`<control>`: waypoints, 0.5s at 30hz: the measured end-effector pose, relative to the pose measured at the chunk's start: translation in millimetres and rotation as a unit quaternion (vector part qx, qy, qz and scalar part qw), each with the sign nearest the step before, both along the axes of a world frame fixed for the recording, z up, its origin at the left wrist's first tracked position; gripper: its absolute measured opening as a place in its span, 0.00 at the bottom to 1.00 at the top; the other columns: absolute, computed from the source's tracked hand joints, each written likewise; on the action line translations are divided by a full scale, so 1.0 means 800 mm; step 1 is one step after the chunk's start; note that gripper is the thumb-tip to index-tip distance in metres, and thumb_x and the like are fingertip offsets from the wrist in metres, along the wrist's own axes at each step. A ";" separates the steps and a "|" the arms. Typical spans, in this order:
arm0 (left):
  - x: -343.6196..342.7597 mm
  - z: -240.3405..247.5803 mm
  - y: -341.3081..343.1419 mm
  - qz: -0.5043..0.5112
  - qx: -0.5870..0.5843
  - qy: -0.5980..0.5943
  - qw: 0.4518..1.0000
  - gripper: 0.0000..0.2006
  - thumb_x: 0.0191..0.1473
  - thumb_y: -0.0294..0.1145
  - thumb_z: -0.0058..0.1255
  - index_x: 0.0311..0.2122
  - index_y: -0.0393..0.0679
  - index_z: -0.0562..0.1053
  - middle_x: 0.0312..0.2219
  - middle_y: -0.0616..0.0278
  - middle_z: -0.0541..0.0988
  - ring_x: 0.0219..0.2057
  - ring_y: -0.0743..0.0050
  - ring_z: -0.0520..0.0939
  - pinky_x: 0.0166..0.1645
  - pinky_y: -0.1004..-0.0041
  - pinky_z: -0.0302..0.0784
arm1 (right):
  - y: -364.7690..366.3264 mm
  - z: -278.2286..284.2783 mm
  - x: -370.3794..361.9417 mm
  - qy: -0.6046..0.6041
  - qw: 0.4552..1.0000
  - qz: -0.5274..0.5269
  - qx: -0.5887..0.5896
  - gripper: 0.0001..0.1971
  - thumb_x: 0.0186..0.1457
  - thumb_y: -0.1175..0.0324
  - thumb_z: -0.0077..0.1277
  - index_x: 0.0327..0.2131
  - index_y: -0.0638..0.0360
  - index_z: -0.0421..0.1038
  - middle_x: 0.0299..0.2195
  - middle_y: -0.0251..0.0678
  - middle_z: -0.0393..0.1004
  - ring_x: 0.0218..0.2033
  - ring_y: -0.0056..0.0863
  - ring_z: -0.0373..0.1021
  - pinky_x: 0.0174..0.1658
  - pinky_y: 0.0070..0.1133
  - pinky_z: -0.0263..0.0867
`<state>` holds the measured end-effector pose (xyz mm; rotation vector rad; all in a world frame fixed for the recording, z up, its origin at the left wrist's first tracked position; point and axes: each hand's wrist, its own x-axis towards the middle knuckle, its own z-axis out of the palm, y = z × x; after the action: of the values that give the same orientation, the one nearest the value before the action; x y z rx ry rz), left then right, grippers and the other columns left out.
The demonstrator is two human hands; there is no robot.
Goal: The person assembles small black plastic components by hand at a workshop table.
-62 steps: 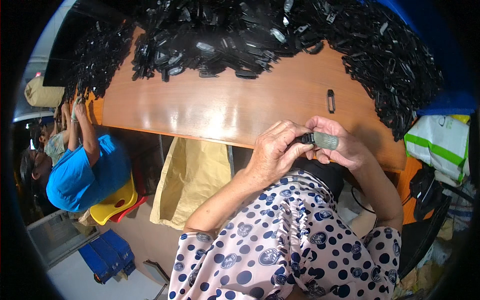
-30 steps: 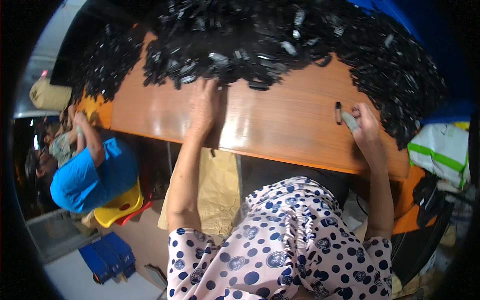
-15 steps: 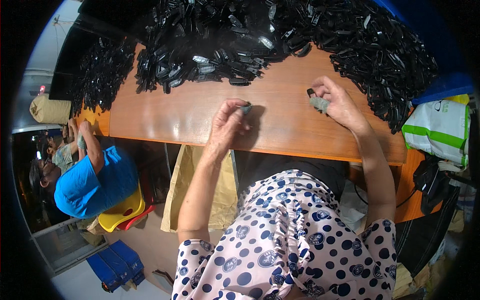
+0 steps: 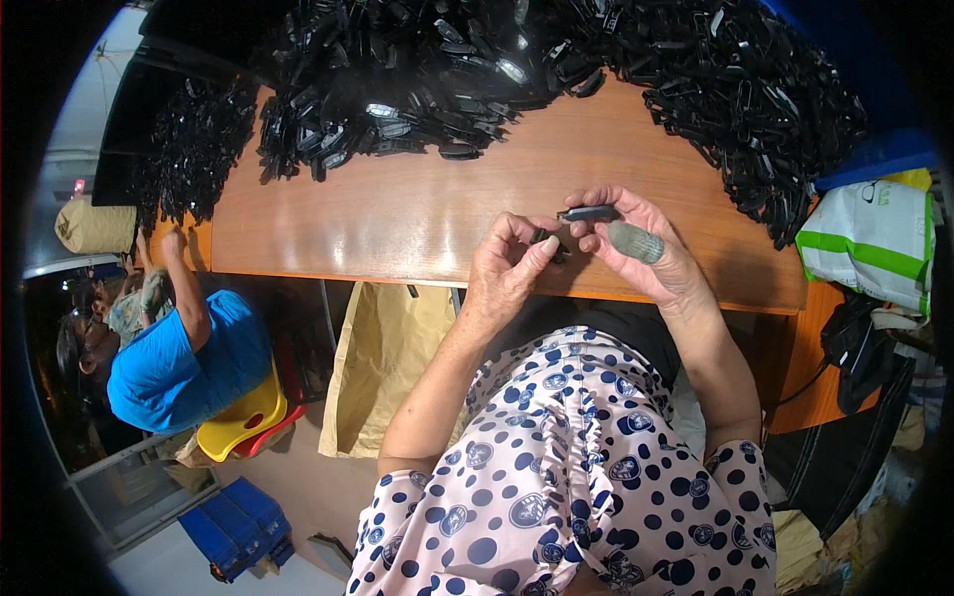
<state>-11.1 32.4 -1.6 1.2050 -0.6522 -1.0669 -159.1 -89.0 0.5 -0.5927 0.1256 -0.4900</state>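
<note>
Over the near edge of the wooden table [image 4: 397, 223], my two hands are close together. My left hand [image 4: 505, 266] pinches a small dark piece [image 4: 542, 238] between thumb and fingers; much of it is hidden. My right hand [image 4: 651, 258] holds a slim, elongated black plastic part [image 4: 590, 213] along its fingertips, with a grey-green knitted finger cover [image 4: 636, 242] on the thumb. A big heap of similar black parts [image 4: 388, 89] spreads along the table's far side. Another heap [image 4: 755, 119] curves down the right.
An open brown paper bag [image 4: 383, 377] stands below the table edge, left of my lap. A white-and-green bag [image 4: 870, 238] sits at the right. Leftward, a person in blue [image 4: 199, 363] sits on a yellow stool [image 4: 243, 422], near blue bins [image 4: 237, 531].
My hands have come together from well apart, the left moving right and down, the right moving down. The black part now shows in my right fingers. A small dark piece appears at the paper bag's top.
</note>
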 end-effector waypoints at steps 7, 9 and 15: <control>0.007 -0.015 0.010 -0.002 -0.003 -0.233 0.973 0.09 0.53 0.24 0.53 0.35 0.39 0.63 0.31 0.61 0.76 0.30 0.78 0.77 0.34 0.79 0.74 | 0.011 0.010 0.005 0.122 0.990 -0.035 -0.053 0.09 0.55 0.70 0.52 0.38 0.63 0.70 0.40 0.36 0.72 0.35 0.21 0.71 0.40 0.16 0.67; 0.002 -0.009 0.008 0.011 -0.024 -0.246 0.969 0.10 0.53 0.22 0.52 0.37 0.38 0.64 0.31 0.58 0.76 0.32 0.76 0.79 0.34 0.77 0.75 | 0.012 0.006 0.005 0.121 0.990 -0.043 -0.058 0.09 0.54 0.72 0.53 0.39 0.63 0.69 0.39 0.36 0.71 0.35 0.22 0.71 0.39 0.16 0.67; 0.005 -0.010 0.011 0.012 -0.021 -0.342 0.939 0.15 0.52 0.22 0.52 0.46 0.38 0.66 0.32 0.55 0.77 0.33 0.68 0.81 0.36 0.75 0.75 | 0.014 0.002 0.009 0.120 0.989 -0.037 -0.076 0.08 0.53 0.76 0.52 0.38 0.62 0.68 0.37 0.34 0.70 0.36 0.22 0.70 0.40 0.17 0.67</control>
<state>-7.2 41.2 -9.9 1.5482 -1.1816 -0.5877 -152.1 -77.9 2.1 -0.7980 0.3422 -0.5021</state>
